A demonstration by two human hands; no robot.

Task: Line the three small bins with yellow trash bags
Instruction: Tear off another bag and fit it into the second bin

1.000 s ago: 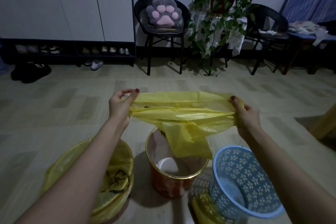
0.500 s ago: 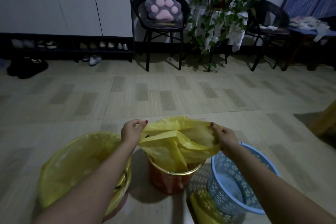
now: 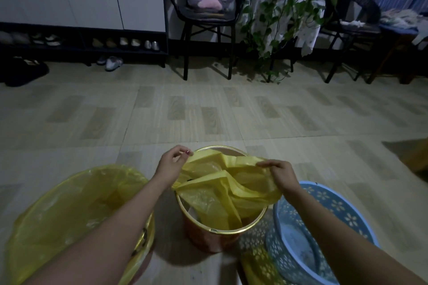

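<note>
Head view, crumpled yellow bag [image 3: 222, 190] sagging into gold-rimmed bin [image 3: 215, 231], hands pinching edges

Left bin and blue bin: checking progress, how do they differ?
The left bin is lined, a yellow bag folded over its rim; the blue bin is bare. The blue bin has flower-shaped cutouts; the left bin's wall is mostly hidden. Both stand open-topped on the floor.

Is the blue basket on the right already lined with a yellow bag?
Not lined. The blue basket shows its bare perforated wall and bottom inside; no bag over its rim.
</note>
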